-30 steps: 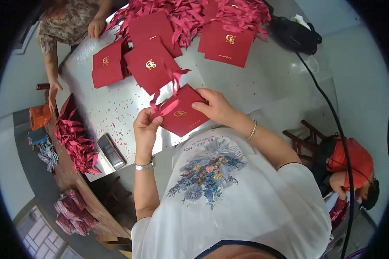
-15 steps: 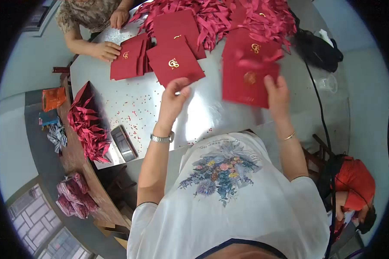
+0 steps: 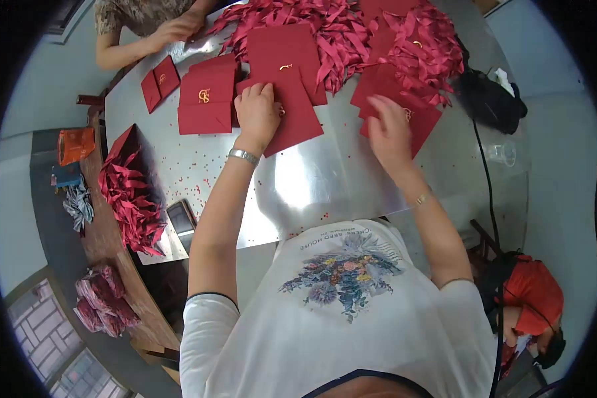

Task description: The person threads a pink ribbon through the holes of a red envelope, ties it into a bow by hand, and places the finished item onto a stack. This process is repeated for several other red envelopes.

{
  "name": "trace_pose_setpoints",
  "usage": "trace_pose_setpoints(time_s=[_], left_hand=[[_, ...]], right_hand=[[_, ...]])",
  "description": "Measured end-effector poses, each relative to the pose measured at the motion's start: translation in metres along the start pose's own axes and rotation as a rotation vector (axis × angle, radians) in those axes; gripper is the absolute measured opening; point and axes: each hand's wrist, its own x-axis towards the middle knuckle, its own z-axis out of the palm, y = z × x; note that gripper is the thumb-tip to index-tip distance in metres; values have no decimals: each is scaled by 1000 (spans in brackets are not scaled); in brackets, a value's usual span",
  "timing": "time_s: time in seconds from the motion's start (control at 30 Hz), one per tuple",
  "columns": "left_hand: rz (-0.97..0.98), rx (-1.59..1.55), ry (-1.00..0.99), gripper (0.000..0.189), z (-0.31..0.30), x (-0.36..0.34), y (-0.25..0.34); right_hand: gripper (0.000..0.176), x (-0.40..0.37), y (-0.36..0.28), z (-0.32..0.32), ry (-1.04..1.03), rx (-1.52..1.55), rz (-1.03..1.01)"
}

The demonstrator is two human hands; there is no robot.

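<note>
Our left hand [image 3: 257, 113] lies over the middle red bag [image 3: 295, 136], just beside the left bag stack [image 3: 205, 121], fingers curled close together; we cannot tell whether they pinch it. Because the bags overlap, a pull there could drag a neighbor along or lift two at once, and hard fingertips might crease the card. Our right hand [image 3: 390, 136], fingers loosely apart with no bag visible in its grip, is over the right red bags [image 3: 423, 125] on the tabletop [image 3: 312, 182]. Loose ribbons [image 3: 424, 56] crowd them, so a fingertip could snag one and skew the pile.
</note>
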Motion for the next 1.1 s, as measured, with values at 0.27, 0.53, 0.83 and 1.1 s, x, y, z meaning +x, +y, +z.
trace_pose_setpoints(time_s=[0.27, 0.53, 0.83, 1.1], left_hand=[[-76, -162, -107, 32, -23, -41, 1], [-352, -543, -344, 27, -48, -98, 17], [-461, -1049, -503, 25, -29, -150, 25], [-504, -969, -412, 23, -33, -162, 34]], right_hand=[[13, 70, 22, 103, -209, -210, -438], [9, 14, -29, 40, -362, 68, -540], [20, -83, -100, 38, -564, 357, 286], [13, -80, -99, 53, -466, 357, 280]])
